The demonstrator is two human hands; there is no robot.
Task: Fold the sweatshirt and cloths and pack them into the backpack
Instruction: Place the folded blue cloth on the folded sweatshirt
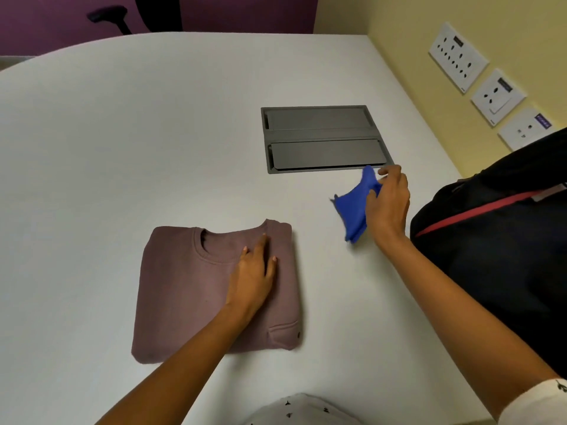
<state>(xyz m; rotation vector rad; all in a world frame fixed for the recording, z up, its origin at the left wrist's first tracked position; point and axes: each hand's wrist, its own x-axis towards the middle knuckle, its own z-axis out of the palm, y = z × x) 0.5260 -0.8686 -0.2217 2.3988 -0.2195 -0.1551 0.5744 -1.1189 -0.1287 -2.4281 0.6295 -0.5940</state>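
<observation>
A mauve sweatshirt (190, 289) lies folded into a neat rectangle on the white table (122, 148), collar facing away from me. My left hand (254, 271) rests flat on its right half with straight fingers. To the right, my right hand (388, 204) grips a bunched blue cloth (352, 207), which hangs a little above the table. A black backpack (497, 246) with a red stripe stands at the right edge, just beside my right hand.
A grey metal cable hatch (322, 139) is set into the table just beyond the blue cloth. Wall sockets (457, 56) line the yellow wall on the right. A dark office chair (122, 13) stands behind the table's far edge.
</observation>
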